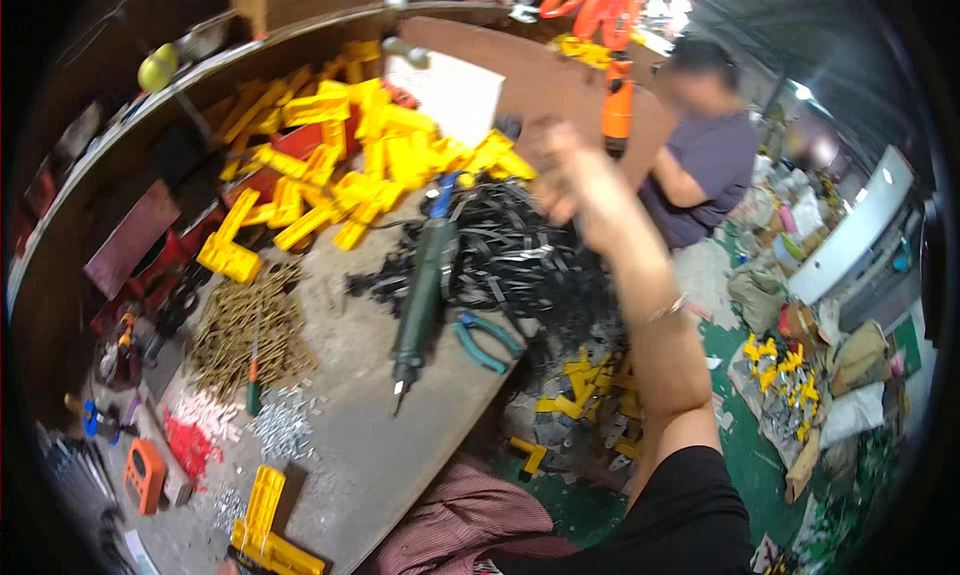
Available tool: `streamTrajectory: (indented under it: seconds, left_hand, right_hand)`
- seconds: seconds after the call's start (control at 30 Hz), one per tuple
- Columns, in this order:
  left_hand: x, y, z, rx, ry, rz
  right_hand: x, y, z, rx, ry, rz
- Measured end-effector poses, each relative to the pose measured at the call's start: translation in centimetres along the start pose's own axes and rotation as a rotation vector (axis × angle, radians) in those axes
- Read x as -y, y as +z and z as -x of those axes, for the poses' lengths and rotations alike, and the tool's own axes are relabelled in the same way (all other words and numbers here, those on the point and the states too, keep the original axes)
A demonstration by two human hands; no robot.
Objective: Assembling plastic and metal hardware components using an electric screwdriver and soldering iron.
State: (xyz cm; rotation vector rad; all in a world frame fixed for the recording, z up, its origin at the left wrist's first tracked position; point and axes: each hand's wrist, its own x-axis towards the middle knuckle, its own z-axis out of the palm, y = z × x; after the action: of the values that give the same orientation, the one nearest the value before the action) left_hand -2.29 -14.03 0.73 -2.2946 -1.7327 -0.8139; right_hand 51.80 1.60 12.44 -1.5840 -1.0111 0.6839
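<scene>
My right hand [566, 171] is raised above the far edge of a heap of black plastic strips [520, 260] on the workbench. The hand is motion-blurred, so whether it holds anything does not show. My right forearm, with a thin bracelet at the wrist, comes up from the lower right. A green electric screwdriver [422, 290] lies on the bench left of the heap, tip pointing toward me. Teal-handled pliers [482, 337] lie beside it. My left hand is out of sight.
A pile of yellow plastic parts [350, 160] covers the back of the bench [370, 445]. Brass-coloured screws [245, 325], silver screws [282, 427], a small screwdriver [254, 375] and a yellow part [262, 520] lie nearer. Another person in a purple shirt [705, 170] works at the right. Sacks and parts litter the green floor.
</scene>
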Motion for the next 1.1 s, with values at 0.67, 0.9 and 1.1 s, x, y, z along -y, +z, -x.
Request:
streamTrajectory:
  seconds: [0.67,0.9,1.1]
  left_hand:
    - [-2.9,5.0,1.3,0.338,0.000,0.097]
    - [-6.4,3.1,-6.9,0.304,0.207,0.288]
    - [-5.1,-0.3,-6.6,0.427,0.210,0.181]
  right_hand:
    - [-4.0,21.0,6.5,0.047,-0.667,0.519]
    - [-4.1,20.7,19.4,0.909,-0.862,0.365]
    - [-1.7,22.6,18.7,1.264,-0.665,0.232]
